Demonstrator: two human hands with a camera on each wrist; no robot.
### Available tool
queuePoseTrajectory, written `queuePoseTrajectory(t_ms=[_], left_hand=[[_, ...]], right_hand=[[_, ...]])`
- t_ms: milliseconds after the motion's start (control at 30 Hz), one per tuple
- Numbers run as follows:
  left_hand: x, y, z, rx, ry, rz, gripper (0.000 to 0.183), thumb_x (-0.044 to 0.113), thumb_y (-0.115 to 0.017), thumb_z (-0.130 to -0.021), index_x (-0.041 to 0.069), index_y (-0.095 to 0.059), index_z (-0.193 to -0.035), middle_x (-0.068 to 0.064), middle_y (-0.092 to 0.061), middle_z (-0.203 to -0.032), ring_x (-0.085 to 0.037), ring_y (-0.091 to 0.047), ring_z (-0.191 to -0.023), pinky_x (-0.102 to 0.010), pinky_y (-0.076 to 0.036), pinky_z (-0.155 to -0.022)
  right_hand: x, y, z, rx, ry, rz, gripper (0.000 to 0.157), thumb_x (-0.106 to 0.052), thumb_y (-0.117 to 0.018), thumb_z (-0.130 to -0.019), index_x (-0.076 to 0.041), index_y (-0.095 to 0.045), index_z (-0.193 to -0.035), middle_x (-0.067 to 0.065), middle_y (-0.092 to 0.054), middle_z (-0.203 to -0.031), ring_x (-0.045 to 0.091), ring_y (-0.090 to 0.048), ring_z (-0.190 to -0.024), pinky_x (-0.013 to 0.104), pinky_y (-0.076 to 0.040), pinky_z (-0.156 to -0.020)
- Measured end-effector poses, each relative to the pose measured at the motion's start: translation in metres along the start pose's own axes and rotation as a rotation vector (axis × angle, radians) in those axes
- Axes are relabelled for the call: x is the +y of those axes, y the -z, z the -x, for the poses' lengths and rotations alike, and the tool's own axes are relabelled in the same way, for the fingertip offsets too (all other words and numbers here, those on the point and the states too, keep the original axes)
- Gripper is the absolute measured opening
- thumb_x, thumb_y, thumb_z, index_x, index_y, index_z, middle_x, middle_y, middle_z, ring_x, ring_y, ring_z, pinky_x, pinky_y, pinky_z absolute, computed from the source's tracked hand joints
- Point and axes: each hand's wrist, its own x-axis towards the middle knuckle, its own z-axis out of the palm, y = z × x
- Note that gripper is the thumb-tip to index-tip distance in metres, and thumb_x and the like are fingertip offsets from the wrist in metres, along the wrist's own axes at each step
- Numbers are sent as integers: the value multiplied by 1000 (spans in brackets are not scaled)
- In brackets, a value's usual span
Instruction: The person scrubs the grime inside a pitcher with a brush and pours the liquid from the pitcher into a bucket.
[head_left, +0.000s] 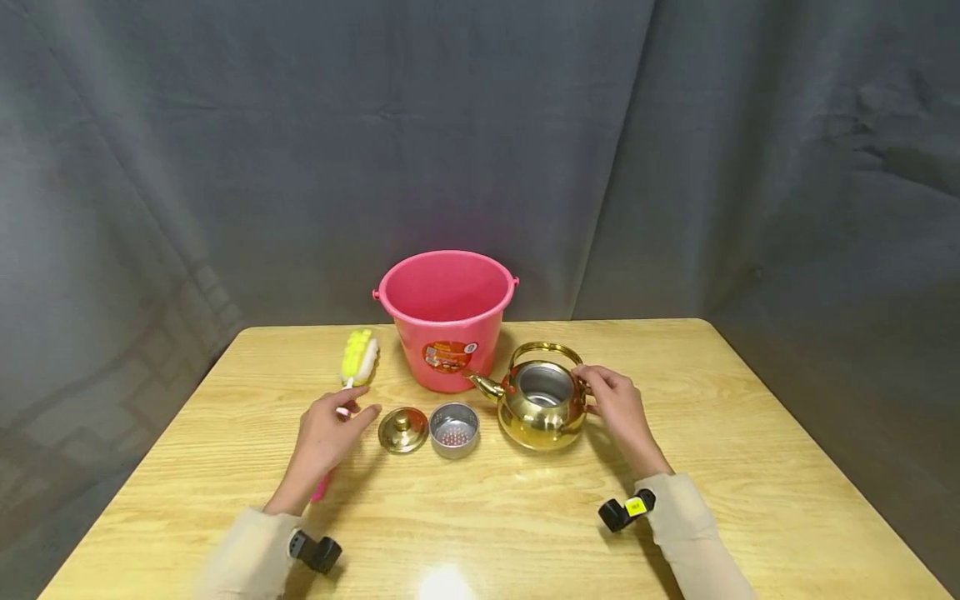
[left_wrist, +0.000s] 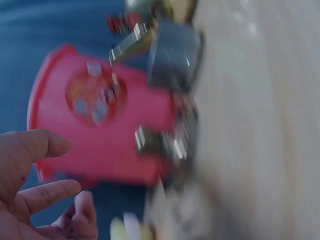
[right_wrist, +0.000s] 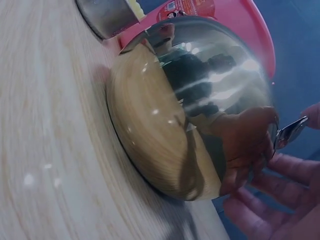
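Observation:
A shiny gold teapot (head_left: 542, 421) stands lidless on the table, its arched handle upright and its spout pointing left. At its right side my right hand (head_left: 617, 408) grips the base of the handle, with the thumb (right_wrist: 313, 115) by the metal joint and the fingers close against the body. My left hand (head_left: 327, 429) hovers with thumb and fingers spread apart, holding nothing. Beneath it lies a sponge brush (head_left: 358, 358) with a yellow and white head, its pink and white handle partly hidden. Between the hands sit the gold lid (head_left: 402, 431) and a metal strainer basket (head_left: 454, 431).
A pink bucket (head_left: 447, 333) with a red label stands at the back of the wooden table (head_left: 480, 533), just behind the teapot spout. A grey curtain (head_left: 480, 150) hangs beyond the table's back edge. The left wrist view is blurred.

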Motion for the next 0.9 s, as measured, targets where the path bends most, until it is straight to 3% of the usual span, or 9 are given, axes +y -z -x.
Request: queuePoseTrajectory(t_ms=[100, 267, 400, 467, 667, 767, 900], left_hand=[[26, -18, -9, -64, -8, 143, 37, 26, -66, -79, 8, -62, -112, -5, -60, -82, -16, -57, -68, -28, -47, -56], [66, -48, -18, -273, 40, 478, 44, 19, -61, -82, 5, -52, -123, -11, -60, -98, -23, -59, -85, -36, -48, -74], [87, -68, -23, -450, 128, 700, 56, 20, -58, -84, 7, -36, -134, -17, -45, -121, -29, -46, -109, -46, -34, -92], [94, -74, -26, -500, 162, 760, 60, 22, -58, -85, 8, -30, -136, -18, -36, -129, -31, -36, -119, -48, -26, -97], [106, -96, -35, -555, 254, 890, 66, 27, -56, -84, 11, -22, -138, -15, -18, -141, -33, -8, -129, -53, -10, -100], [110, -109, -38, -553, 302, 904, 67, 29, -54, -85, 12, -18, -139, -14, -14, -143, -33, -5, -130, -55, -10, -100], [111, -122, -41, -502, 350, 911, 66, 29, -53, -86, 12, -18, -139, -13, -16, -142, -30, -11, -129, -55, -18, -97]], right_hand=[[-24, 4, 13, -43, -61, 25, 60, -56, -43, -85, -7, -56, -115, 12, -51, -120, 29, -52, -103, 36, -50, -70], [-25, 5, 18, -124, -172, 15, 74, -62, -36, -84, -7, -36, -134, 18, -39, -131, 36, -40, -115, 43, -50, -67], [-24, 5, 21, -194, -241, -91, 76, -62, -37, -84, -10, -26, -137, 23, -29, -135, 41, -31, -120, 47, -49, -65], [-23, 5, 20, -233, -249, -131, 78, -63, -35, -84, -10, -20, -140, 26, -23, -136, 44, -26, -121, 49, -49, -65], [-18, 4, 16, -284, -318, -235, 83, -68, -35, -80, -18, -12, -142, 25, -19, -139, 44, -20, -124, 50, -47, -69], [-19, 5, 18, -324, -347, -329, 80, -65, -36, -82, -17, -11, -141, 26, -18, -138, 43, -18, -125, 51, -47, -70], [-22, 4, 21, -350, -402, -435, 81, -61, -39, -83, -13, -10, -140, 26, -18, -138, 41, -20, -125, 53, -45, -72]])
